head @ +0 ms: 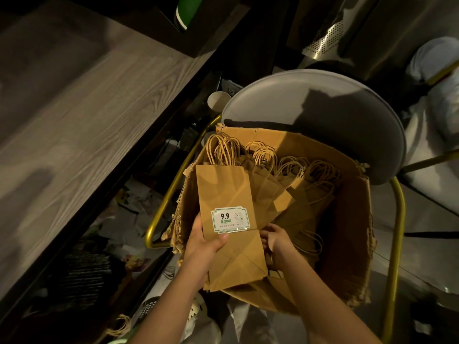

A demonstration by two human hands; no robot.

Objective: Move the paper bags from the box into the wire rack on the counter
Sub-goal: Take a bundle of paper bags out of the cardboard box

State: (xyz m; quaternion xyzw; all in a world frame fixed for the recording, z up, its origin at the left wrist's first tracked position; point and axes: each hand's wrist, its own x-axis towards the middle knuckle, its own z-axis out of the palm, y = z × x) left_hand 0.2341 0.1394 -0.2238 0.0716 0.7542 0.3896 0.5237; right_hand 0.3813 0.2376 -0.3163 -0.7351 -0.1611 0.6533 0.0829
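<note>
An open cardboard box (347, 244) rests on a chair and holds several flat brown paper bags with twisted handles (293, 194). My left hand (203, 247) grips a stack of these bags (228, 194) at its left edge, thumb by the white "9.9" sticker on the front bag. My right hand (278, 238) reaches into the box just right of that stack, fingers curled around the stack's right edge and the bags behind it. The wire rack is not in view.
A wood-grain counter (74, 120) runs along the left. The box sits on a grey round-backed chair (323, 108) with a yellow metal frame (395, 244). Cluttered shelves lie under the counter. A white paper cup (217, 101) stands behind the chair.
</note>
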